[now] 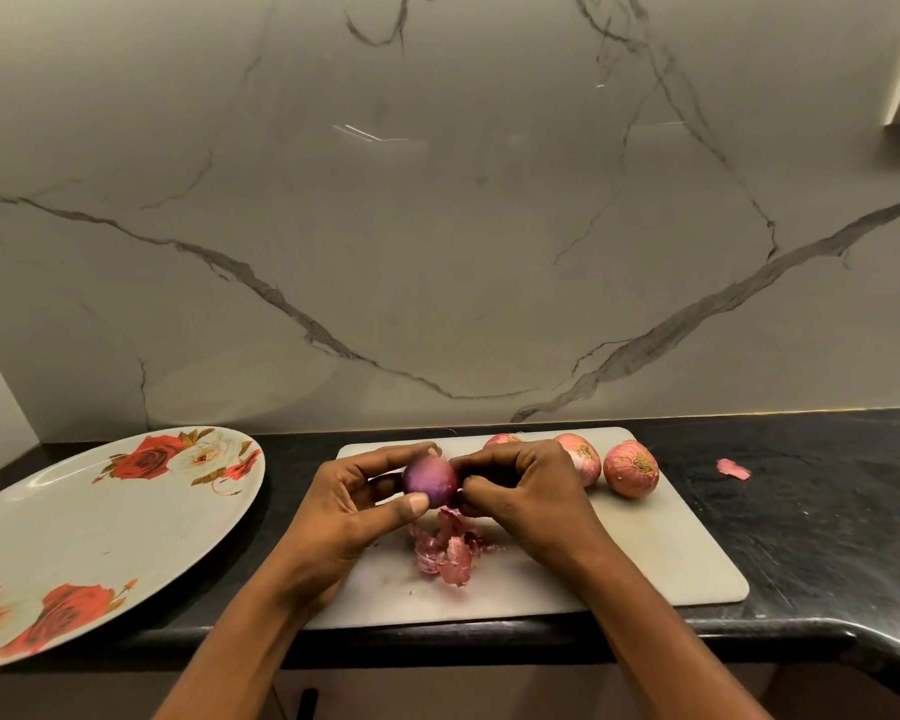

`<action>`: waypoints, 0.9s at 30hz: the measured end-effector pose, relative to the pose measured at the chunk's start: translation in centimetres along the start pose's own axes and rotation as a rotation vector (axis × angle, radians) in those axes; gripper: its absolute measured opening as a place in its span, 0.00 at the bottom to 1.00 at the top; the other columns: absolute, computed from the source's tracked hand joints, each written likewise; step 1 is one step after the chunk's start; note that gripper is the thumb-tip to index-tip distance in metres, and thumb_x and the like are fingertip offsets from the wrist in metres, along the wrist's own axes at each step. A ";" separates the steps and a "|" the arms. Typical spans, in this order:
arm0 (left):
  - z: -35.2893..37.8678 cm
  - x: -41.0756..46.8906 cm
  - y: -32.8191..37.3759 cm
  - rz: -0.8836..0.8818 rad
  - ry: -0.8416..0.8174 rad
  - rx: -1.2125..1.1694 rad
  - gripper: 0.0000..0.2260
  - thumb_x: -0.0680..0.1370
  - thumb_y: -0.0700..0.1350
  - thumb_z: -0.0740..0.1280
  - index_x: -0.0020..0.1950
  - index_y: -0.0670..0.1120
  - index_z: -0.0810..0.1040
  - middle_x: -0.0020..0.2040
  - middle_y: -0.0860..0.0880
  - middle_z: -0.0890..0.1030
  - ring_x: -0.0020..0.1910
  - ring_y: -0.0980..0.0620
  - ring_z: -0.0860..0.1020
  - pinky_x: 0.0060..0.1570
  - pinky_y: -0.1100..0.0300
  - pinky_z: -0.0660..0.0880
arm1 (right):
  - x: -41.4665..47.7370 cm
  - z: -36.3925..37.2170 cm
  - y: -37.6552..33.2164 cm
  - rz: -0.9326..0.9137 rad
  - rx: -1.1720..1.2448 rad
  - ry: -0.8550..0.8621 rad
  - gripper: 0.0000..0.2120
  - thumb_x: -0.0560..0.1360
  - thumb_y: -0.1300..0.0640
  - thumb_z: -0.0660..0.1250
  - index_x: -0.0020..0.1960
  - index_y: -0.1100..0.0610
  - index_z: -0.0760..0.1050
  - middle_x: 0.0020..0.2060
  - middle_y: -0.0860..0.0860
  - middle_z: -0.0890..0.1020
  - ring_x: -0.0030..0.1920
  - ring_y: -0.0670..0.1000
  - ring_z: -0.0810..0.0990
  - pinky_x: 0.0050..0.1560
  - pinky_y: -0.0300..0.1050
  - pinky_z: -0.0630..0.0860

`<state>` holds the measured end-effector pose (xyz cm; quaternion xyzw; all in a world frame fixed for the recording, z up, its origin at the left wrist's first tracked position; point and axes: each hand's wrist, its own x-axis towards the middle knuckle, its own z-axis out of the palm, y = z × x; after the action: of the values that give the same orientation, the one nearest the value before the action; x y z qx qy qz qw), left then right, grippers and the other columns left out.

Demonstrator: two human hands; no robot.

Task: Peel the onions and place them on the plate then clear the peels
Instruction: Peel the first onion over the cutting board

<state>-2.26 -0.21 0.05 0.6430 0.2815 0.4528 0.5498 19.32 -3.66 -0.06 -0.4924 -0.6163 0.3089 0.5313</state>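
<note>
Black stone worktop (801, 511), lower centre: glossy purple onion (431, 481) held above white cutting board (645, 553); left hand (349, 506) grip grasping it, right hand (526, 491) grip pinching its end. Hazard: slick bulb may squirt free and roll off the front edge.

Bare forearms converge forward. The left hand (354, 504) grips a glossy purple round onion (430, 478) between curled fingers (385, 455) and thumb; the right hand (520, 491) pinches its other side.
</note>
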 end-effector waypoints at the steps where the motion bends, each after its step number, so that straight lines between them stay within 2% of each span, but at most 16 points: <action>1: 0.0 0.0 0.0 -0.001 0.004 -0.002 0.24 0.71 0.34 0.75 0.67 0.44 0.82 0.64 0.48 0.85 0.64 0.46 0.84 0.56 0.58 0.83 | 0.0 0.1 0.0 0.005 0.003 -0.001 0.13 0.77 0.67 0.72 0.56 0.55 0.88 0.46 0.49 0.90 0.48 0.50 0.89 0.51 0.48 0.87; 3: 0.1 0.0 0.0 -0.011 0.009 0.003 0.24 0.72 0.33 0.75 0.68 0.44 0.82 0.64 0.48 0.85 0.63 0.46 0.84 0.56 0.57 0.83 | -0.1 0.1 -0.1 0.025 0.039 0.000 0.12 0.78 0.67 0.70 0.56 0.55 0.88 0.46 0.50 0.90 0.47 0.50 0.89 0.50 0.47 0.87; 6: 0.1 0.1 0.0 -0.014 0.015 0.015 0.24 0.73 0.33 0.75 0.68 0.43 0.82 0.64 0.47 0.85 0.64 0.45 0.83 0.56 0.57 0.83 | -0.2 0.1 -0.2 0.035 0.087 -0.020 0.08 0.78 0.59 0.75 0.56 0.54 0.88 0.46 0.50 0.90 0.48 0.51 0.89 0.51 0.49 0.87; 8: 0.2 0.1 0.0 -0.011 0.018 -0.005 0.24 0.72 0.33 0.75 0.68 0.42 0.81 0.63 0.46 0.85 0.63 0.45 0.84 0.55 0.58 0.83 | -0.3 0.1 -0.2 0.019 0.062 -0.027 0.11 0.75 0.55 0.79 0.58 0.52 0.88 0.48 0.48 0.89 0.50 0.48 0.89 0.53 0.48 0.86; 11: 0.3 0.1 0.1 -0.016 0.019 -0.022 0.24 0.72 0.34 0.75 0.68 0.43 0.81 0.62 0.47 0.86 0.62 0.47 0.85 0.55 0.59 0.83 | -0.4 0.1 -0.2 -0.019 -0.009 -0.011 0.12 0.75 0.58 0.79 0.58 0.52 0.88 0.48 0.46 0.89 0.50 0.46 0.88 0.54 0.47 0.86; 15: 0.1 0.0 0.1 -0.025 0.004 -0.027 0.24 0.73 0.35 0.74 0.69 0.43 0.81 0.64 0.47 0.85 0.63 0.47 0.84 0.60 0.57 0.82 | -0.3 0.0 -0.1 -0.061 -0.034 0.019 0.11 0.76 0.64 0.74 0.55 0.54 0.89 0.44 0.47 0.90 0.46 0.48 0.89 0.51 0.48 0.87; 20: 0.3 0.1 0.2 -0.032 0.029 -0.035 0.23 0.73 0.38 0.74 0.68 0.45 0.82 0.62 0.48 0.86 0.62 0.46 0.84 0.60 0.55 0.82 | -0.3 0.2 -0.1 -0.014 0.050 0.010 0.11 0.79 0.65 0.71 0.58 0.56 0.88 0.46 0.51 0.90 0.47 0.50 0.90 0.52 0.52 0.87; 22: 0.5 0.2 0.2 -0.038 0.040 -0.036 0.22 0.73 0.40 0.74 0.68 0.45 0.82 0.62 0.48 0.86 0.62 0.45 0.85 0.60 0.52 0.83 | -0.4 0.2 -0.2 -0.009 0.075 -0.004 0.10 0.80 0.62 0.72 0.59 0.55 0.87 0.47 0.50 0.90 0.48 0.50 0.90 0.52 0.51 0.87; 24: 0.6 0.3 0.2 -0.044 0.050 -0.035 0.21 0.75 0.40 0.74 0.68 0.44 0.82 0.61 0.46 0.86 0.61 0.43 0.85 0.61 0.50 0.82 | -0.5 0.2 -0.3 -0.023 0.081 -0.019 0.10 0.78 0.55 0.76 0.59 0.52 0.87 0.48 0.48 0.90 0.49 0.49 0.89 0.52 0.50 0.87; 27: 0.6 0.3 0.2 -0.053 0.037 -0.029 0.21 0.75 0.39 0.74 0.69 0.44 0.81 0.62 0.45 0.86 0.61 0.44 0.85 0.60 0.51 0.83 | -0.6 0.1 -0.5 -0.049 0.048 -0.022 0.12 0.75 0.50 0.78 0.58 0.49 0.87 0.48 0.45 0.90 0.51 0.46 0.89 0.53 0.48 0.86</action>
<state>-1.63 -0.33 0.37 0.6189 0.3021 0.4538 0.5656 19.06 -4.41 0.17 -0.4607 -0.6265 0.3158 0.5436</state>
